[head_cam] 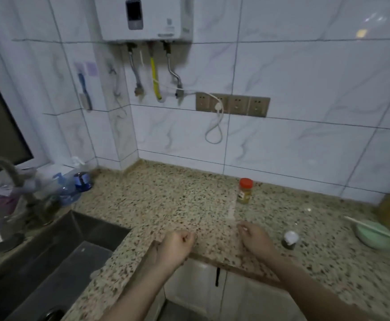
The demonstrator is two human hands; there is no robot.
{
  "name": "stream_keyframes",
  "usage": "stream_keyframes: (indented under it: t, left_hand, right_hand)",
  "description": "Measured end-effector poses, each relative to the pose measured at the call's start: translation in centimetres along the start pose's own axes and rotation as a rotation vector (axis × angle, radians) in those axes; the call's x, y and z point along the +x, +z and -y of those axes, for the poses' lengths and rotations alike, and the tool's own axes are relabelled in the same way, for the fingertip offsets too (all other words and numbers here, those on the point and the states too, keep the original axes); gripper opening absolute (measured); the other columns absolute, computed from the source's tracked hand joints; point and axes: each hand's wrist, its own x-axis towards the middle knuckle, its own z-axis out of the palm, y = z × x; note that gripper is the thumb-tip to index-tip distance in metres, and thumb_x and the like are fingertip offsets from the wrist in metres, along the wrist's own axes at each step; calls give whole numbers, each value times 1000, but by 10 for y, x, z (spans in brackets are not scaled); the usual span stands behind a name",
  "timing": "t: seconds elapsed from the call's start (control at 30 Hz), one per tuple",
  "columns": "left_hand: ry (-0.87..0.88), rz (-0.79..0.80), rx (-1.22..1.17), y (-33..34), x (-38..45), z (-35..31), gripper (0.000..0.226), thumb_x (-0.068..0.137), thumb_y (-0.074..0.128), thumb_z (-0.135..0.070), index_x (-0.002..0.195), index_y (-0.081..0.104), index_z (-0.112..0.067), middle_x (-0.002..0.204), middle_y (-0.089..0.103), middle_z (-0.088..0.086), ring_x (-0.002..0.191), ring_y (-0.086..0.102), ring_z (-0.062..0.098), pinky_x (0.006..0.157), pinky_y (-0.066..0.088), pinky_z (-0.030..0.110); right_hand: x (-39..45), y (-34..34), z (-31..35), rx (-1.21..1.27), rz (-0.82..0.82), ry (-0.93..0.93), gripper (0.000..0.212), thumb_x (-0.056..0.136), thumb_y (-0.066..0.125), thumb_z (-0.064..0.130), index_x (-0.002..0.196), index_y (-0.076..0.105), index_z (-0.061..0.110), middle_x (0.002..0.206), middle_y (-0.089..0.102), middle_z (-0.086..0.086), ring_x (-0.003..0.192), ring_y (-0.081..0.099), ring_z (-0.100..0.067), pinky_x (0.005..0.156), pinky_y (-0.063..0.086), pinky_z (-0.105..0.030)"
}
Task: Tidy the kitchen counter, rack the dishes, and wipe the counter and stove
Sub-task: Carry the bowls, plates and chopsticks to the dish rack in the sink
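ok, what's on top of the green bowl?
A pair of chopsticks lies across the rim of the green bowl. The bowl's inside is too dim and cropped to tell.

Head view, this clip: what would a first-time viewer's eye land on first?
Probably the two hands, left hand and right hand, curled over the front edge of the speckled counter; whether they hold anything is unclear. Next, the red-capped spice jar standing alone toward the tiled wall. Then the green bowl with chopsticks laid across it at far right, and the dark sink at lower left.
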Motion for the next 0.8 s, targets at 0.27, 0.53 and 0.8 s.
stream_keyframes:
  t: [0.27, 0.53, 0.8]
  left_hand:
    - [120, 130, 80, 133, 45, -109, 26, 94, 48, -44, 78, 64, -32, 72, 67, -9, 67, 60, 2, 63, 48, 26]
    - [236, 291, 77, 252, 74, -200, 36, 96, 46, -36, 79, 67, -11, 76, 67, 6, 70, 62, 17, 65, 45, 32]
    - [241, 453, 71, 345, 91, -257, 44, 97, 43, -40, 79, 64, -5, 68, 59, 9, 59, 52, 17, 55, 36, 29]
  right_hand:
    - [14, -105, -131, 9, -13, 85, 31, 99, 41, 33, 79, 61, 20, 76, 65, 7, 70, 61, -8, 69, 50, -27]
    - [7, -203, -258, -11, -74, 223, 31, 100, 39, 28, 81, 61, 18, 76, 66, 2, 71, 63, -16, 69, 53, -35]
    - [10, -244, -345, -70, -193, 364, 28, 99, 43, 29, 92, 64, 13, 90, 66, -4, 79, 61, -18, 58, 40, -25]
